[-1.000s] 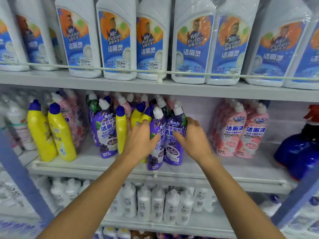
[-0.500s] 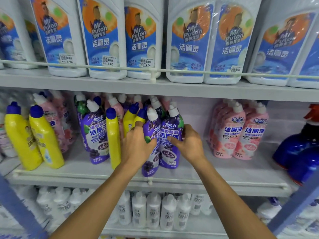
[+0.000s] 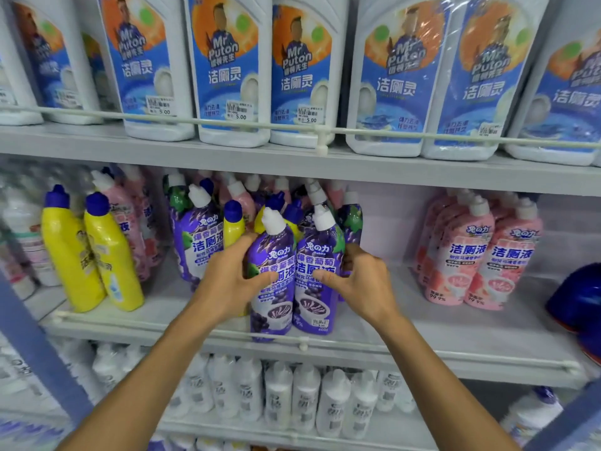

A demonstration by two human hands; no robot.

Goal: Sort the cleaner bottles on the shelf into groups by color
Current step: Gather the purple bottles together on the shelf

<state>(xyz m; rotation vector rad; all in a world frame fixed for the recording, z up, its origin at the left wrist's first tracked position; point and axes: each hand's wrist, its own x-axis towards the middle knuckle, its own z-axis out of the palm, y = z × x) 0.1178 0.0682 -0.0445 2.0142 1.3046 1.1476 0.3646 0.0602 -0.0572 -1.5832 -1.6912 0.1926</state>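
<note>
the left hand grips a purple plastic cleaner bottle with a white angled cap, fingers curled round its left side and thumb lying across the front of the label. the right hand grips a second purple bottle of the same kind, thumb on the label and fingers wrapped behind its right side. the two bottles stand upright and touch side by side, at the front middle of the grey middle shelf, their bases down at the thin white front rail. whether they rest on the shelf or are lifted off it i cannot tell.

just left of the left hand stands a third purple bottle, with a yellow bottle with a blue cap between it and the held pair. more pink, purple and yellow bottles are mixed behind them. two yellow blue-capped bottles stand at the left end of the shelf, and a group of pink bottles with white caps stands well apart on the right. a dark blue rounded bottle shows at the right edge.

large white jugs with blue labels line the shelf above; small white bottles fill the shelf below.
</note>
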